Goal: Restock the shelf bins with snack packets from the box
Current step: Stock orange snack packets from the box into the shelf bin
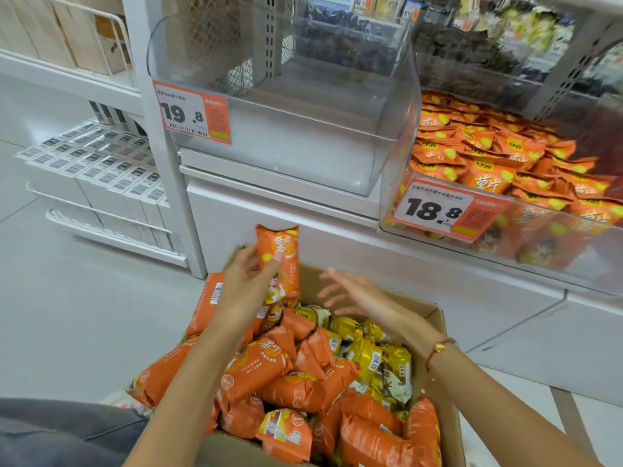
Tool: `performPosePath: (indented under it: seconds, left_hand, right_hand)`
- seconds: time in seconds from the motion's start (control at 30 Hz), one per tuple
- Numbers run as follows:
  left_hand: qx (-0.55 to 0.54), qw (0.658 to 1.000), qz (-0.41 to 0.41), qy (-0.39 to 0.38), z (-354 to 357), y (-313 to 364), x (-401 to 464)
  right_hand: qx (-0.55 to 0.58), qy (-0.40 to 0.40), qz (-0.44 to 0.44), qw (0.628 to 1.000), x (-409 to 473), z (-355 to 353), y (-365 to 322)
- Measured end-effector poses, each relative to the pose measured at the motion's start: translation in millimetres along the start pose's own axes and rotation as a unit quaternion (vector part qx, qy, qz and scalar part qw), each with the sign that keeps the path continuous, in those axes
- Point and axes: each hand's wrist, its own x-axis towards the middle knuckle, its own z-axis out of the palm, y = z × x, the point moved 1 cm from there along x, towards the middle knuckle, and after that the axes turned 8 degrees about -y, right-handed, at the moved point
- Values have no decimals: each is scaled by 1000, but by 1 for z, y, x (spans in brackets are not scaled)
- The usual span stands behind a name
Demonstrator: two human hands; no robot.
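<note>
Cardboard box (435,318) rim mostly hidden by packets (269,369), hands.

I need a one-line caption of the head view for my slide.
Left hand holds an orange packet above the box; right hand open beside it.

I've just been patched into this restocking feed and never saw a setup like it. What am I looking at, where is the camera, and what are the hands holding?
No machine here: a person wears one camera on the head, looking down. The left hand grips an orange snack packet above the cardboard box full of orange and yellow packets. The right hand is open and holds nothing. Ahead, the clear bin tagged 19.8 is empty; the bin tagged 18.8 holds orange packets.
</note>
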Motion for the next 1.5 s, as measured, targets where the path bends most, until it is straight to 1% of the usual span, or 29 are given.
performPosePath:
  seconds: [0.03, 0.1, 0.17, 0.23, 0.3, 0.37, 0.43, 0.53, 0.63, 0.73, 0.77, 0.83, 0.9, 0.97, 1.03, 1.07, 1.17, 1.27, 1.33, 1.43, 1.5]
  left_hand:
    - [-7, 1000, -3, 25, -7, 0, 2]
    - [-30, 998, -12, 51, -18, 0, 5]
    - [-45, 997, -9, 55, -22, 1, 6]
    - [-40, 998, -16, 55, -25, -1, 8]
    - [-32, 998, -27, 52, -25, -2, 9]
    - [-23, 998, -46, 47, -25, -3, 10]
    - [-19, 997, -61, 40, -25, -6, 11]
    - [-14, 997, -73, 21, -22, -8, 9]
    - [-13, 997, -76, 23, -20, -8, 7]
    - [-16, 996, -82, 25, -21, -8, 4]
    - [-18, 996, -82, 28, -22, -8, 3]
    - [-19, 996, -82, 35, -23, -8, 3]
    - [-19, 995, -90, 32, -21, -10, 4]
    - [-25, 995, -98, 20, -15, -12, 5]
    - [-27, 994, -107, -2, -5, -16, 5]
    - [-25, 993, -112, -13, 1, -17, 4]
    - [-33, 992, -123, -26, 22, -21, 0]
    - [-54, 990, -121, -45, 42, -21, -5]
    - [-62, 987, -125, -80, 52, -17, -9]
    - [-49, 980, -134, -140, 61, -12, -15]
    - [-36, 979, -130, -153, 62, -10, -16]
  right_hand:
    - [-79, 0, 22, 997, 11, 4, 5]
    - [-236, -6, 64, 970, 34, 16, 18]
    - [-328, -10, 81, 941, 50, 34, 30]
    - [-338, 9, 87, 937, 56, 46, 38]
    - [-336, 48, 78, 937, 56, 49, 45]
    - [-306, 72, 71, 947, 54, 45, 51]
    - [-275, 73, 58, 957, 52, 39, 53]
    - [-242, 52, 59, 967, 49, 41, 52]
    - [-302, 55, 73, 949, 53, 53, 47]
    - [-369, 84, 77, 923, 51, 58, 44]
    - [-375, 95, 71, 919, 48, 55, 43]
    - [-339, 111, 62, 932, 39, 41, 40]
    - [-270, 112, 46, 955, 26, 21, 37]
    - [-140, 82, 17, 987, 7, 0, 34]
    - [8, 50, 1, 999, -16, -14, 28]
    - [60, 45, -3, 997, -27, -18, 24]
    - [158, 38, -27, 986, -55, -25, 10]
    - [200, 38, -49, 978, -76, -28, -1]
    - [230, 65, -44, 970, -82, -30, -2]
    - [273, 149, -33, 950, -82, -34, -2]
    - [302, 142, -17, 943, -83, -36, -2]
